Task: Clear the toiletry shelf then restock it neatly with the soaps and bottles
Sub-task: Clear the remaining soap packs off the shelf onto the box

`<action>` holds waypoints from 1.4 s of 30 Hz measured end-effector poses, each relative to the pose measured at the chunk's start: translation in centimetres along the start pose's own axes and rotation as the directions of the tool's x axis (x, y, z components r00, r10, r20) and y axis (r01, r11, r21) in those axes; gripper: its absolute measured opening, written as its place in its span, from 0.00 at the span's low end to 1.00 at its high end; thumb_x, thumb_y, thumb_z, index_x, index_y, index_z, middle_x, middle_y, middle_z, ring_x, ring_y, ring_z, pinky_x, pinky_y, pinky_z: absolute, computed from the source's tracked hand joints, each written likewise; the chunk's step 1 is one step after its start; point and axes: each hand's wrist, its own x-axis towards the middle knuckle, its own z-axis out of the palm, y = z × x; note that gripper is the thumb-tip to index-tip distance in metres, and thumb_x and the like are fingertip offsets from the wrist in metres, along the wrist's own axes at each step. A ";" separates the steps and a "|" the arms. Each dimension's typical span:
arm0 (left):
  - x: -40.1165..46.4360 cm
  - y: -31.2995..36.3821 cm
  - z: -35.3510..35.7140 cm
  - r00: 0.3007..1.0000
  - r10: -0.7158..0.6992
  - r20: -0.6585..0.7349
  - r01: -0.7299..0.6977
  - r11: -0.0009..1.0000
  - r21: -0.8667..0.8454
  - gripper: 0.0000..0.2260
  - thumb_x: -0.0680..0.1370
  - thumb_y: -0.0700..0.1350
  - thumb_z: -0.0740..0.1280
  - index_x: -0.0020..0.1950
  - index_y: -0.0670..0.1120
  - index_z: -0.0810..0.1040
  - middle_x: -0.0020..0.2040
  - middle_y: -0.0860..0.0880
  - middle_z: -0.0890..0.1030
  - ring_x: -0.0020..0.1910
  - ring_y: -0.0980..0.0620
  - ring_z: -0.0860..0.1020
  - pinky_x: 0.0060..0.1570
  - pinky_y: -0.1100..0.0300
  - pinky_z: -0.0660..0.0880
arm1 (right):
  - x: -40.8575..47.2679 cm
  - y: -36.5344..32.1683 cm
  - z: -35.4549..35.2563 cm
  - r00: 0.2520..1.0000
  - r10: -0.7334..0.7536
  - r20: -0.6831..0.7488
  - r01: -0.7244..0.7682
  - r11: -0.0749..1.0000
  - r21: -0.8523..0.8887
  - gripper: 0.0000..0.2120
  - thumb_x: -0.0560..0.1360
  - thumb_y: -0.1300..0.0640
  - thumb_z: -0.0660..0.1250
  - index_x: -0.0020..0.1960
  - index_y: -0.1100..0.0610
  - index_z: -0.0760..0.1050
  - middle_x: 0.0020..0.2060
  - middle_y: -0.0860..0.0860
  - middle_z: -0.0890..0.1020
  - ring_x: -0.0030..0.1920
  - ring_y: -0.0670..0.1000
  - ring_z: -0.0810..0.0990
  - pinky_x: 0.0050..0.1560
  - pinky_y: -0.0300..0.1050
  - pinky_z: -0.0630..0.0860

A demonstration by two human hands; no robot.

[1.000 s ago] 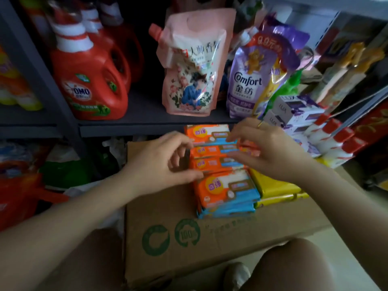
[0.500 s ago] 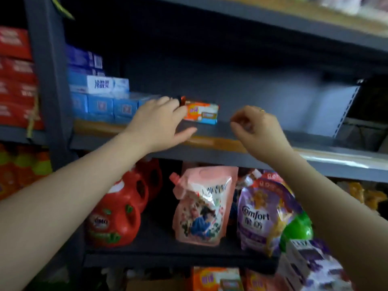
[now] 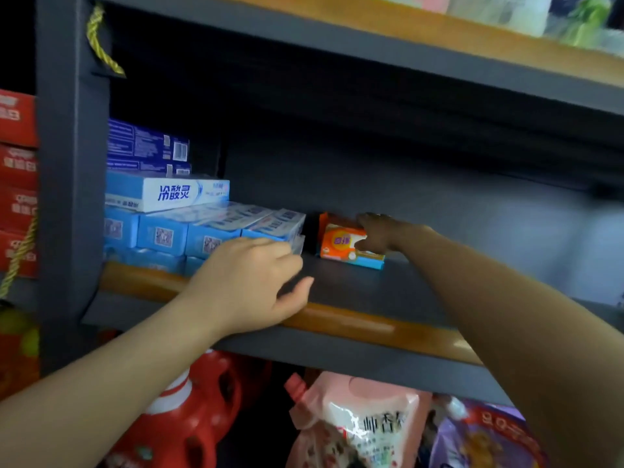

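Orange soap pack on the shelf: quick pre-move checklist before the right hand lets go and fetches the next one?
1. Orange soap pack resting on shelf: ok.
2. Clear of blue toothpaste boxes: ok, a gap shows.
3. Pushed fully to the back wall: cannot tell.
4. Right hand free of the pack: not ok, fingers touch it.
5. Left hand holding nothing, at the boxes: ok.
6. Space to the pack's right for more: ok.

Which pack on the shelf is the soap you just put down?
Find the grey middle shelf with the orange front strip. Blue toothpaste boxes are stacked at its left end; just right of them, towards the back, lies the soap under the right hand. It is the only orange pack with a blue edge there.
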 end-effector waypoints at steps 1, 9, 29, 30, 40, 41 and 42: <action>0.0 -0.1 0.0 1.000 0.004 0.005 -0.004 1.000 -0.006 0.14 0.72 0.51 0.59 0.28 0.46 0.67 0.26 0.49 0.69 0.26 0.46 0.72 0.25 0.59 0.68 | 0.6 0.1 -0.1 1.000 -0.017 0.025 0.017 1.000 -0.011 0.31 0.76 0.51 0.65 0.74 0.55 0.57 0.69 0.57 0.68 0.66 0.58 0.69 0.64 0.48 0.67; 0.0 -0.4 0.0 1.000 0.007 0.006 -0.007 1.000 -0.025 0.14 0.71 0.50 0.59 0.28 0.46 0.68 0.26 0.50 0.69 0.25 0.47 0.71 0.24 0.60 0.67 | 1.5 0.9 1.0 0.994 -0.087 -0.068 0.083 0.994 -0.068 0.37 0.68 0.48 0.74 0.71 0.55 0.60 0.65 0.57 0.70 0.63 0.58 0.70 0.63 0.52 0.70; -0.5 0.0 -1.4 0.996 0.060 -0.073 -0.069 0.989 -0.129 0.15 0.74 0.50 0.58 0.40 0.41 0.78 0.34 0.45 0.76 0.34 0.43 0.77 0.28 0.56 0.70 | -24.2 -6.1 -3.9 0.760 0.120 -0.639 0.063 0.965 0.256 0.33 0.60 0.47 0.77 0.58 0.56 0.64 0.43 0.47 0.74 0.45 0.60 0.78 0.45 0.47 0.67; -0.6 0.2 -1.7 0.996 0.044 -0.080 -0.057 0.984 -0.169 0.15 0.75 0.50 0.57 0.43 0.41 0.78 0.37 0.44 0.77 0.36 0.43 0.77 0.31 0.56 0.70 | -26.3 -7.2 -3.9 0.736 0.141 -0.662 0.089 0.950 0.301 0.34 0.59 0.45 0.75 0.58 0.53 0.63 0.44 0.46 0.74 0.45 0.58 0.78 0.45 0.49 0.70; -6.3 18.1 -6.8 0.815 -0.366 0.449 0.464 -0.049 -0.884 0.21 0.68 0.63 0.69 0.56 0.57 0.71 0.54 0.53 0.80 0.54 0.56 0.78 0.52 0.62 0.76 | -37.1 -9.8 3.0 0.888 0.420 -0.187 0.043 0.328 0.944 0.31 0.60 0.50 0.80 0.56 0.46 0.66 0.46 0.44 0.82 0.46 0.41 0.82 0.48 0.45 0.80; -6.9 19.2 -6.6 0.753 -0.363 0.548 0.540 -0.134 -0.831 0.20 0.68 0.60 0.72 0.55 0.56 0.73 0.52 0.51 0.81 0.52 0.56 0.80 0.49 0.63 0.77 | -37.7 -9.4 4.1 0.902 0.416 -0.116 -0.003 0.275 0.961 0.32 0.60 0.51 0.79 0.57 0.47 0.66 0.47 0.46 0.82 0.46 0.43 0.82 0.49 0.47 0.80; -7.4 20.4 -6.4 0.681 -0.339 0.649 0.611 -0.226 -0.759 0.18 0.68 0.57 0.73 0.54 0.53 0.75 0.50 0.50 0.83 0.50 0.55 0.81 0.46 0.63 0.77 | -38.2 -8.9 5.3 0.917 0.393 -0.061 -0.036 0.233 0.972 0.33 0.59 0.51 0.80 0.58 0.49 0.65 0.48 0.48 0.82 0.47 0.45 0.83 0.49 0.49 0.80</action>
